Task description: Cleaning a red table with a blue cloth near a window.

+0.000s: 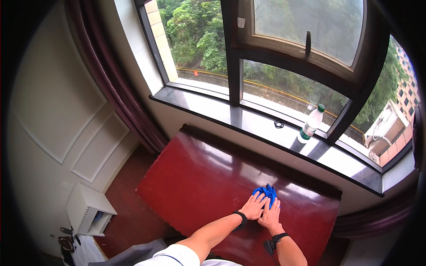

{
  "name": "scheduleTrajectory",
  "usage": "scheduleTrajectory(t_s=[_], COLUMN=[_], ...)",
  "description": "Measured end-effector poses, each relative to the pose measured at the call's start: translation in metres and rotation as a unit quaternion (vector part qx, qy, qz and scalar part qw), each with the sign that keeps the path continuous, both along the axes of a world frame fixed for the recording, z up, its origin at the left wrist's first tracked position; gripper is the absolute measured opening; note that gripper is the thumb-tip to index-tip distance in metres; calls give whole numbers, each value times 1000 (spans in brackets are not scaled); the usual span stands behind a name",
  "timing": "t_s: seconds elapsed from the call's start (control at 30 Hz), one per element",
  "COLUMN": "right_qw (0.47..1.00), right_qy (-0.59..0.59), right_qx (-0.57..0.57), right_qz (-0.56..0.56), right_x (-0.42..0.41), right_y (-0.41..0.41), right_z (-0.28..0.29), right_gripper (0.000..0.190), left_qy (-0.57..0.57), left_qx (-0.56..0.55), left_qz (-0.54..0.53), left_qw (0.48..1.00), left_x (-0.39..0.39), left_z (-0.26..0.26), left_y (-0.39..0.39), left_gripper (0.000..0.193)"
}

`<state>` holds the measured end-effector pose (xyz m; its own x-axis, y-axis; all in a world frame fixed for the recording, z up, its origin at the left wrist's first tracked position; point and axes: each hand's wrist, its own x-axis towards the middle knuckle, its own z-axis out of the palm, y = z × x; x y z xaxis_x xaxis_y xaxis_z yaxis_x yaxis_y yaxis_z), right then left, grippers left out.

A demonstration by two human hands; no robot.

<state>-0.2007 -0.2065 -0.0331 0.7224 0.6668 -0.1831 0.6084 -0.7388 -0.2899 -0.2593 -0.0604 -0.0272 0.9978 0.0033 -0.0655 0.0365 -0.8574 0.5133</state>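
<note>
A bunched blue cloth (268, 191) lies on the glossy dark-red tabletop (189, 173), right of its middle. Over its near left part, my left hand (253, 206) holds it down with the fingers stretched forward. My right hand (270, 215) is close beside the left, its fingertips on the cloth's near right edge. Both hands cover part of the cloth, and what lies under the palms is hidden. Each wrist wears a black band, and a small dark device (269, 246) hangs at the right one.
Beyond the table runs a stone windowsill (199, 105) with a green-capped plastic bottle (311, 124) and a small black coil (279, 124). Purple curtains (123, 89) hang at both sides. A white cabinet (91, 212) stands on the floor at left, near a grey fabric item (136, 254).
</note>
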Motion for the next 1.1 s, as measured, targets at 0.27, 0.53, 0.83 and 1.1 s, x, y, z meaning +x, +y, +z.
scheduleTrajectory(t_s=[0.27, 0.53, 0.83, 1.1], right_qw=[999, 999, 996, 997], right_qy=[16, 9, -33, -61], right_qx=[7, -7, -13, 20], right_qz=[43, 34, 78, 39], right_x=[-60, -21, -87, -47], right_y=[-9, 30, -4, 42], right_z=[11, 4, 4, 4], right_gripper=[96, 102, 104, 83], left_qy=[10, 29, 43, 6], left_qx=[24, 26, 19, 23], left_qz=[8, 17, 5, 29], left_qw=[1000, 999, 999, 999], left_x=[-66, -18, -99, -47], left_z=[-16, -12, -2, -13], left_y=[-8, 28, 3, 38], left_gripper=[72, 68, 73, 69])
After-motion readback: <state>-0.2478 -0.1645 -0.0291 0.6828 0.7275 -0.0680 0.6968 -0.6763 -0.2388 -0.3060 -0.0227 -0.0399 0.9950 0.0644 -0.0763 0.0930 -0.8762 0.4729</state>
